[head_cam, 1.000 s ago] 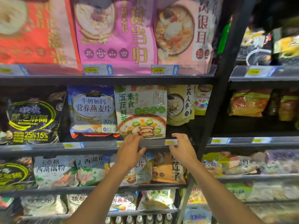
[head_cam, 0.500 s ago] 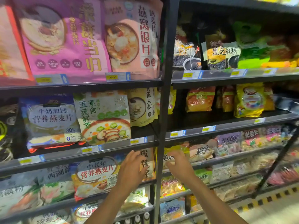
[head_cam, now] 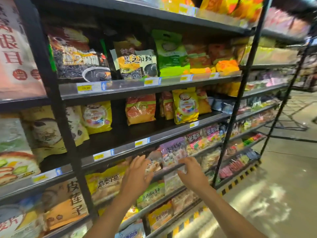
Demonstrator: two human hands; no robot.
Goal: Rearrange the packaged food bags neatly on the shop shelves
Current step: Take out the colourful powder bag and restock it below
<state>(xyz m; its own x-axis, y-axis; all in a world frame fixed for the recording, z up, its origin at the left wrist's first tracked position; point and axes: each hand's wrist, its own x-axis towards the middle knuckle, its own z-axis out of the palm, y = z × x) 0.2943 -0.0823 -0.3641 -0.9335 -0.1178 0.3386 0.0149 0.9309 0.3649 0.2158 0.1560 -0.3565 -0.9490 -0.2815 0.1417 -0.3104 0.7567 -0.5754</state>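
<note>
Both grips sit at the third shelf down in the right bay. Left hand (head_cam: 137,170) has fingers spread wide, palm toward a pale snack bag (head_cam: 153,163), touching or just short of it; blur, I can't tell which. Right hand (head_cam: 190,170) has fingers curled around the lower edge of a clear-fronted purple-topped bag (head_cam: 173,151); looks like a pinch on the film, but I can't confirm a closed hold.

I'm reading both bags as standing at the shelf rail (head_cam: 171,170), front row, with a yellow bag (head_cam: 106,182) to their left and pink-labelled packs (head_cam: 202,136) to the right.

Handling, my judgement: thin plastic film, light, soft, loose contents that shift. Glossy, so slippery under a flat palm. Contents look like crisp snack pieces, so crushable. I'd avoid squeezing the middle.

Best hold: the sealed top or bottom seam, or both side edges, thumb in front and fingers behind. Bag will flop if lifted by one corner. Two hands at the sides keep it upright and square to the rail.

Risk: neighbours lean on each other, so pulling one could tip the row.
</note>
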